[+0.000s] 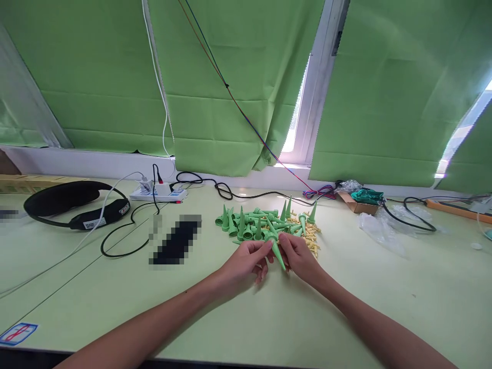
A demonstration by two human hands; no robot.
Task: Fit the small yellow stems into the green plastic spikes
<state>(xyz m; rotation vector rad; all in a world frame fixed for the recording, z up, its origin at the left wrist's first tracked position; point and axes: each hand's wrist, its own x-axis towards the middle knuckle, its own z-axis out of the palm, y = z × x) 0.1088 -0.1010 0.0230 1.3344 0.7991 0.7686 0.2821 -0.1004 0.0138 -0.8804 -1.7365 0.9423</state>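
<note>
Between my two hands a green plastic cone [278, 255] tilts with its narrow tip toward me. My left hand [248, 258] pinches it from the left with thumb and fingers. On the other side, the thumb and fingers of my right hand [299, 254] close at the cone's wide end; a small piece in that pinch is too hidden to make out. Just beyond lies a heap of green cones [246, 225], some upright and some on their sides. Small yellow plastic pieces [312, 237] are scattered at the heap's right.
A black phone-like object [177, 241], pixelated, lies left of the heap. Farther left are a black neckband device [98, 215] and a white power strip [177, 195]. Back right stand a small cardboard box [359, 205] and clear plastic bags [384, 230]. A black cable [246, 196] runs along the back.
</note>
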